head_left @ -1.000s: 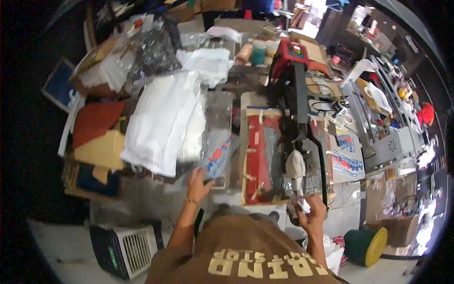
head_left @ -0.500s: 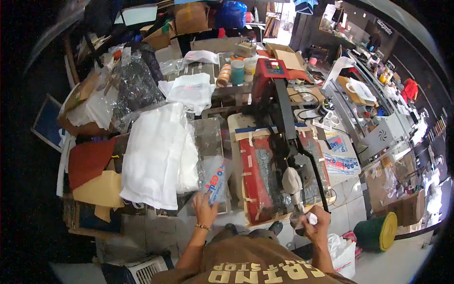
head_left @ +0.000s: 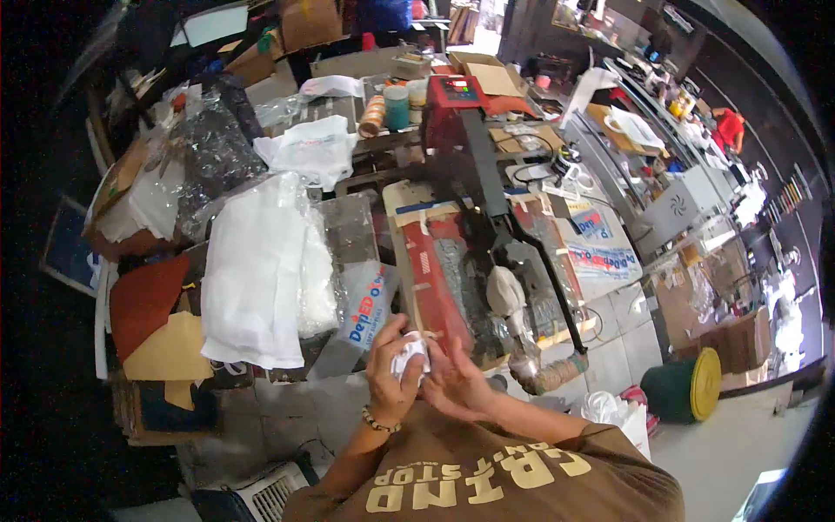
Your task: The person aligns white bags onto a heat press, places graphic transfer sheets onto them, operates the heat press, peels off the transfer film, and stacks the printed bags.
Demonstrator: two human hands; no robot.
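Wad (head_left: 412, 355) sits in the left hand (head_left: 391, 370), fingers curled around it; the right hand (head_left: 461, 380), fingers extended, is just beside, contact unclear. Sheet (head_left: 364, 304) lies forward-left of the fingers, nearer the left hand, long axis slanting away and rightward.

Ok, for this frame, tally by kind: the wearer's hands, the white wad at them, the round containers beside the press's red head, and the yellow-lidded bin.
Hands: 2 (left hand, right hand)
White wad: 1
Round containers: 3 (orange, teal, pale)
Yellow-lidded bin: 1
Total: 7
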